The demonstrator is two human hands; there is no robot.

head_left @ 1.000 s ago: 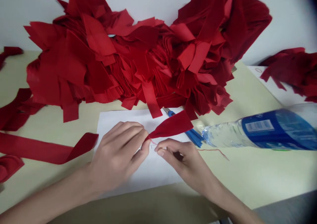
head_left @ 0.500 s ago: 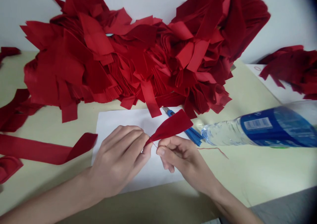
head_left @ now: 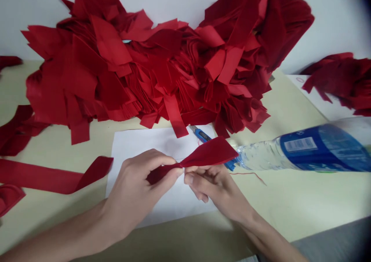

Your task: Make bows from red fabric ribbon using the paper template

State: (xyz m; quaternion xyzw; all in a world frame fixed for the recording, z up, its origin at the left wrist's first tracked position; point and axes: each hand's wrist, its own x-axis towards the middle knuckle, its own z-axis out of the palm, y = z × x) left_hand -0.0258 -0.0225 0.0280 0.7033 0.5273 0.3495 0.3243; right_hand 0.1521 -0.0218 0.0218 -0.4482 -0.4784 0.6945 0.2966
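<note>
My left hand [head_left: 145,188] pinches a red velvet ribbon [head_left: 213,152] at its gathered middle, between thumb and forefinger. One half fans out to the right above my other hand; the other half lies partly hidden inside the left palm. My right hand [head_left: 211,184] is closed just right of the gather, thumb pressed on the forefinger, on a thin red thread [head_left: 252,173] whose tail trails out on the table to the right. Beneath both hands lies a white paper sheet [head_left: 130,142]. A blue utility knife [head_left: 203,134] rests at its upper right, partly covered by the ribbon.
A big heap of red ribbon pieces [head_left: 116,76] spreads along the wall. A water bottle [head_left: 301,148] lies on its side at the right. More ribbons [head_left: 43,175] lie at the left, and a smaller red pile [head_left: 342,80] sits on paper at the far right.
My left hand has turned and opened up its palm side, showing the ribbon's other half. The ribbon's right half has swung down and right. My right hand has barely moved.
</note>
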